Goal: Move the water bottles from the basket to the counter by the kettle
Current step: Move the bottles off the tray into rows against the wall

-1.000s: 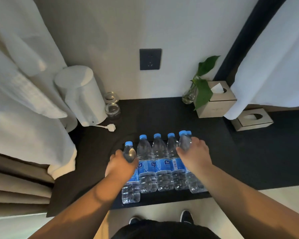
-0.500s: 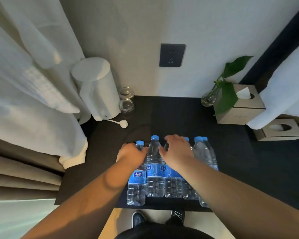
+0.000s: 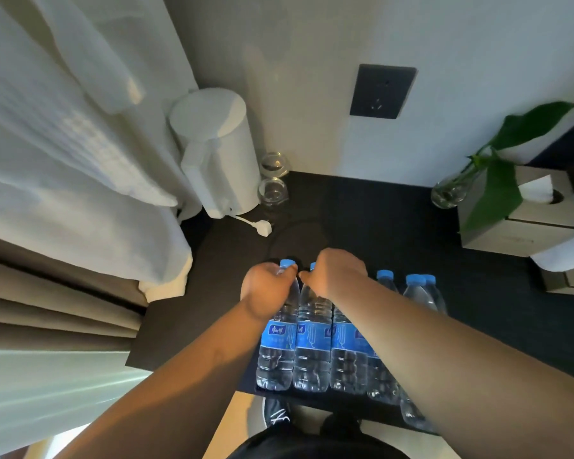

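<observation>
Several clear water bottles with blue caps and blue labels stand in a row near the front edge of the dark counter (image 3: 378, 226). My left hand (image 3: 267, 291) grips the neck of the leftmost bottle (image 3: 276, 341). Just right of it, my right hand (image 3: 337, 276) is curled over the top of the second bottle (image 3: 312, 342) and hides the cap of the third. Three more caps show at the right end (image 3: 415, 281). The white kettle (image 3: 219, 154) stands at the back left against the wall. No basket is in view.
Two upturned glasses (image 3: 272, 190) and the kettle's loose plug (image 3: 263, 228) lie beside the kettle. A wall socket (image 3: 381, 91) sits above. A leafy plant in a glass vase (image 3: 449, 193) and tissue boxes (image 3: 524, 217) stand at the right. White robes (image 3: 63, 144) hang left.
My right hand has moved left along the row, from the right-end bottles to the second one. My left hand stays on the leftmost bottle. The view has come closer.
</observation>
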Tool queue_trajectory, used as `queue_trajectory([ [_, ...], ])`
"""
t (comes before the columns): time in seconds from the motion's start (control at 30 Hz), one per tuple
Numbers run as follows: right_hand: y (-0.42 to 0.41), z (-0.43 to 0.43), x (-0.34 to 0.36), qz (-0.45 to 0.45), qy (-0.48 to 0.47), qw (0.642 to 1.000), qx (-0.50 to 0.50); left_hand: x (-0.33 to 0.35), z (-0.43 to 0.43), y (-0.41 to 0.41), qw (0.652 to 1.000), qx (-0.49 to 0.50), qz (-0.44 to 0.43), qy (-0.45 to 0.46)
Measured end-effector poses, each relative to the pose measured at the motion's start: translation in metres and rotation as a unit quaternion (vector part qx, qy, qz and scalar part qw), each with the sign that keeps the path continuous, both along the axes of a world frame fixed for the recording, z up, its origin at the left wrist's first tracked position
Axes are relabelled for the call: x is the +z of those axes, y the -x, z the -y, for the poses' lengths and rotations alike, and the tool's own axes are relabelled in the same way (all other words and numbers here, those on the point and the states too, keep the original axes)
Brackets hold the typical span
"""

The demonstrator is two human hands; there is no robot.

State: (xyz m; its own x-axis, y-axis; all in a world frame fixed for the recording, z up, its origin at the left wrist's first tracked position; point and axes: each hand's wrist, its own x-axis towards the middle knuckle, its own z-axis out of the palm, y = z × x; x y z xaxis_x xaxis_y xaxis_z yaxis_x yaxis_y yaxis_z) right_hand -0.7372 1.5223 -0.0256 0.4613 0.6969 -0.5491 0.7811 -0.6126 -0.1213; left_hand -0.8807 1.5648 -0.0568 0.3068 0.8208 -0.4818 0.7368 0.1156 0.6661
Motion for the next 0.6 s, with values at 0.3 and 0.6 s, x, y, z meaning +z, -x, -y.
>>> queue_trajectory([
  [0.3,-0.008,-0.001,0.016,-0.092,-0.026,0.994,-0.054,0.013,-0.009,0.005,1.0,0.015,0.015,-0.01],
  [0.6,-0.033,0.022,0.054,-0.114,-0.112,0.987,-0.022,0.056,-0.02,0.001,0.991,-0.055,0.012,-0.125],
])
